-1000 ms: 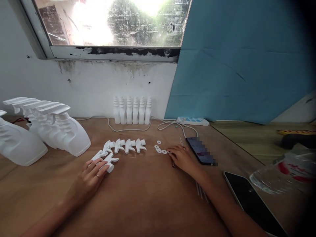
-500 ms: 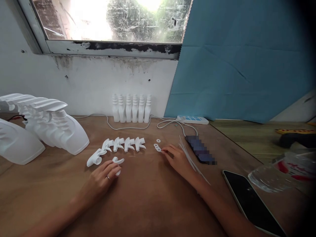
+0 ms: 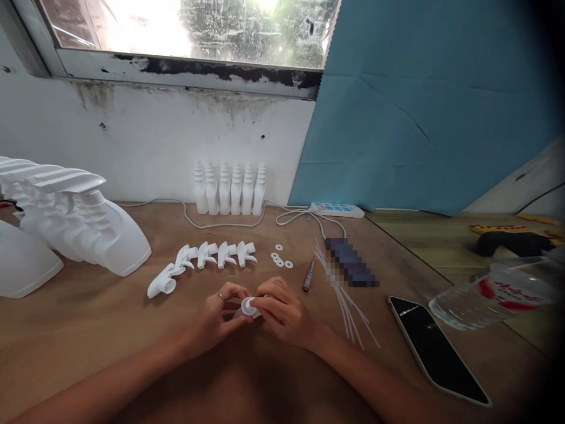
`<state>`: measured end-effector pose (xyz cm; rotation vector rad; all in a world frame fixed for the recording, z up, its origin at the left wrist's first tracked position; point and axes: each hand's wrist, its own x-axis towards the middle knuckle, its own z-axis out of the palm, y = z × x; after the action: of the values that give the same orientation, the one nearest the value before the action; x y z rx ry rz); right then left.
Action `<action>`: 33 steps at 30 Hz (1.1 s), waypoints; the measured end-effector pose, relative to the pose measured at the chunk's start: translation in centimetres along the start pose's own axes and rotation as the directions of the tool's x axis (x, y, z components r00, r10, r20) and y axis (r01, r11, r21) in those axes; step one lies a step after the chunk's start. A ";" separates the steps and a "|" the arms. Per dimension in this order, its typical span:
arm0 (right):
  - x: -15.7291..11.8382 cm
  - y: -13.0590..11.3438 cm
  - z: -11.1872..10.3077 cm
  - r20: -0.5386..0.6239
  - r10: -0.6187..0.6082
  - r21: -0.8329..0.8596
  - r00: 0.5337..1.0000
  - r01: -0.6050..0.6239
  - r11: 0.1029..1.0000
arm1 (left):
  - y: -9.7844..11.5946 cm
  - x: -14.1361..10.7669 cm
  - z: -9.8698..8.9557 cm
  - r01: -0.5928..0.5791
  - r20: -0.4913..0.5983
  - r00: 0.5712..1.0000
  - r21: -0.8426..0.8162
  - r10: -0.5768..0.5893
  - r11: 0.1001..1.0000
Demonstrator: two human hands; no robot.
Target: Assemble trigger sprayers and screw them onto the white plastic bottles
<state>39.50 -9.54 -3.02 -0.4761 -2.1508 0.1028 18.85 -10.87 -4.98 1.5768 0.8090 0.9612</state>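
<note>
Five spray heads (image 3: 226,255) lie on the counter (image 3: 88,330) with no tubes showing, so they look undone. The left hand (image 3: 222,313), curled inward, has its fingers clamped round a sixth head (image 3: 248,307), mouth facing up. The right hand (image 3: 289,313) bends in, fingertips at that mouth; I cannot tell whether they pinch anything. Washers (image 3: 279,262) and tubes (image 3: 351,318) remain loose.

i see glare burning out the window pane (image 3: 145,26), soft daylight over the tabletop (image 3: 79,318), pixelation over one smartphone (image 3: 351,262), and blackness swallowing the right edge.
</note>
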 end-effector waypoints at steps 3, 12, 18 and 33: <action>0.3 -0.2 -0.2 0.067 0.002 0.044 0.998 -0.005 0.999 | 0.0 -0.3 -0.4 -0.039 0.008 0.999 0.068 0.038 0.997; 0.4 -0.7 -0.5 0.119 0.010 0.093 0.993 -0.021 0.995 | -0.2 -0.2 -1.1 -0.340 0.150 0.940 0.463 0.306 0.819; -0.1 -0.6 -0.3 0.171 0.030 -0.028 0.985 -0.025 0.999 | -0.1 0.0 -1.4 -0.437 0.204 0.894 0.590 0.398 0.679; -1.0 -1.8 1.3 0.161 0.054 -0.385 0.985 0.012 0.923 | 0.6 -0.3 -0.9 -0.426 0.215 0.900 0.613 0.379 0.665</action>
<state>38.44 -11.46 -4.13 -0.7391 -2.3406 -0.2853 17.89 -10.86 -4.33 2.4731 0.8026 0.9762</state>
